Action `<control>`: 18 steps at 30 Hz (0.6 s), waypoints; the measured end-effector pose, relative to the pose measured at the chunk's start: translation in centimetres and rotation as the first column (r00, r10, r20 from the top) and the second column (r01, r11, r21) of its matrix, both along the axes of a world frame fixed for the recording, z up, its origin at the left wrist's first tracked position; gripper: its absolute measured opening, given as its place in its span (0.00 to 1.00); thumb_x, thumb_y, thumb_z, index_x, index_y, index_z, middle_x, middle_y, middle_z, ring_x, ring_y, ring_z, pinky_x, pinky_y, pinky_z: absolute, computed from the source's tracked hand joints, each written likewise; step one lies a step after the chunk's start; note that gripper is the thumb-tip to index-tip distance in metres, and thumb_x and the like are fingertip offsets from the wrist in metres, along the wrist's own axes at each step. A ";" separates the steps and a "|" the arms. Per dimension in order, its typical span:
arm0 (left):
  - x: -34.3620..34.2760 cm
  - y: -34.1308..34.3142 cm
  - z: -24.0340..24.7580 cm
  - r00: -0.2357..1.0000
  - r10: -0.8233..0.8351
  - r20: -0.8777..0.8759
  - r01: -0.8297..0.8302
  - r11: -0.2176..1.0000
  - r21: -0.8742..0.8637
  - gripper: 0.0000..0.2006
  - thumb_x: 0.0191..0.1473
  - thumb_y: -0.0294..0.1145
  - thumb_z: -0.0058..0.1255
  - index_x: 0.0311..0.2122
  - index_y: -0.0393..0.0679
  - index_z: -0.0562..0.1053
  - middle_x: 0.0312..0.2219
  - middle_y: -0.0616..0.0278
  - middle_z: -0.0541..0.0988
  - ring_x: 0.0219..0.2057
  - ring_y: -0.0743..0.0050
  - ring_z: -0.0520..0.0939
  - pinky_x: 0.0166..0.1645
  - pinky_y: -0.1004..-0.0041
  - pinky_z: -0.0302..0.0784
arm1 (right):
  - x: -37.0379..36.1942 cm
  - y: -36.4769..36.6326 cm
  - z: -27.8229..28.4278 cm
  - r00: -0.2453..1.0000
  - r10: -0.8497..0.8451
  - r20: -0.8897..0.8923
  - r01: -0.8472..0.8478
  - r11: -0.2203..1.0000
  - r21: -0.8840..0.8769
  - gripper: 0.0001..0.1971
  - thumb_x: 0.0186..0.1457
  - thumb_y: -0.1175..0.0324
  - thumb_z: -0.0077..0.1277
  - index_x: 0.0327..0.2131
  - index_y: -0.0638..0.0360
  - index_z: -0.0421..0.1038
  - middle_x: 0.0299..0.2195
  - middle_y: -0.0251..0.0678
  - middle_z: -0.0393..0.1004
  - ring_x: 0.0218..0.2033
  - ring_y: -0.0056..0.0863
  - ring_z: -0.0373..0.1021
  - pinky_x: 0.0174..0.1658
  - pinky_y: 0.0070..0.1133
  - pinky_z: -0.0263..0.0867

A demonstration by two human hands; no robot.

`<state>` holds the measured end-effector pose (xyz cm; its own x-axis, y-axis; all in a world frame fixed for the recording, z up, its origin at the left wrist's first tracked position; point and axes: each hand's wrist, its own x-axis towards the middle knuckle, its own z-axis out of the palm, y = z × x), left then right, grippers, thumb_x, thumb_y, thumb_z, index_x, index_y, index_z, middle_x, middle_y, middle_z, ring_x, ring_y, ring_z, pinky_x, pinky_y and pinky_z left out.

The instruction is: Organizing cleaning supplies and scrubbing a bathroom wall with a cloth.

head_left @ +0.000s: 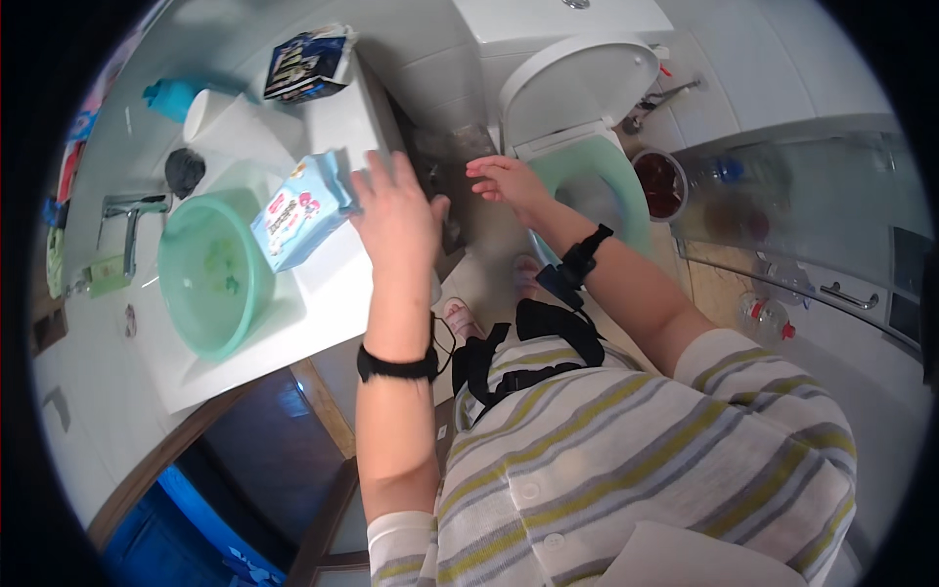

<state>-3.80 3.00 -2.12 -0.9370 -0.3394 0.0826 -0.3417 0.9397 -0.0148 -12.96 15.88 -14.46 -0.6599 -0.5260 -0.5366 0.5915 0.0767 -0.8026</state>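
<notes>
My left hand (401, 215) hovers at the edge of the white countertop (323, 303), fingers spread and slightly blurred. Right beside those fingers lies a light blue soft pack (301, 213) with a pink cartoon print; whether they touch it I cannot tell. My right hand (509, 186) hangs in the air in front of the toilet (587, 196), its fingers partly apart and nothing visible in them. The pack sits against a pale green plastic basin (186, 293), which has some greenish shapes inside.
Behind the basin are a tap (134, 220), a dark crumpled ball (185, 172), a white paper roll (249, 132), a blue bottle (174, 98) and a dark package (311, 65). The toilet lid (582, 93) is raised. A tub with dark red contents (660, 186) stands right of the toilet.
</notes>
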 end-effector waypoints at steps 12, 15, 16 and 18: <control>-4.7 -0.2 -2.6 0.929 0.166 0.331 -0.125 0.982 -0.141 0.32 0.49 0.36 0.51 0.52 0.23 0.56 0.53 0.35 0.59 0.51 0.45 0.66 0.54 0.67 0.63 | 0.2 -0.7 -12.4 0.805 -0.297 0.514 0.266 0.954 0.136 0.10 0.55 0.69 0.40 0.37 0.54 0.71 0.35 0.32 0.73 0.32 0.23 0.68 0.37 0.24 0.65; -4.5 0.2 -2.7 0.927 0.210 0.311 -0.163 0.972 -0.169 0.33 0.46 0.28 0.52 0.55 0.29 0.53 0.54 0.40 0.59 0.53 0.46 0.65 0.52 0.67 0.67 | 0.4 -2.8 -16.0 0.814 -0.266 0.516 0.228 0.964 0.137 0.10 0.54 0.70 0.39 0.36 0.54 0.71 0.34 0.31 0.73 0.30 0.23 0.68 0.35 0.24 0.65; -4.3 0.1 -2.8 0.923 0.196 0.331 -0.145 0.974 -0.172 0.33 0.46 0.28 0.52 0.55 0.29 0.53 0.54 0.40 0.59 0.53 0.46 0.65 0.52 0.67 0.67 | 0.6 -3.5 -17.0 0.789 -0.296 0.538 0.238 0.955 0.177 0.09 0.53 0.69 0.41 0.36 0.54 0.71 0.34 0.31 0.73 0.30 0.23 0.69 0.34 0.24 0.64; -4.4 0.2 -2.5 0.926 0.169 0.336 -0.110 0.976 -0.187 0.33 0.46 0.26 0.51 0.56 0.31 0.52 0.56 0.42 0.57 0.55 0.49 0.63 0.52 0.67 0.68 | 1.0 -4.9 -20.1 0.828 -0.238 0.508 0.175 0.970 0.170 0.10 0.54 0.68 0.42 0.37 0.55 0.71 0.33 0.31 0.73 0.30 0.21 0.68 0.34 0.22 0.65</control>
<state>-8.16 3.18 -4.66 -0.8603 -0.4786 -0.1755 -0.4149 0.8574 -0.3046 -11.96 11.00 -34.56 -0.3517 -0.3255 -0.8777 0.9311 -0.0249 -0.3639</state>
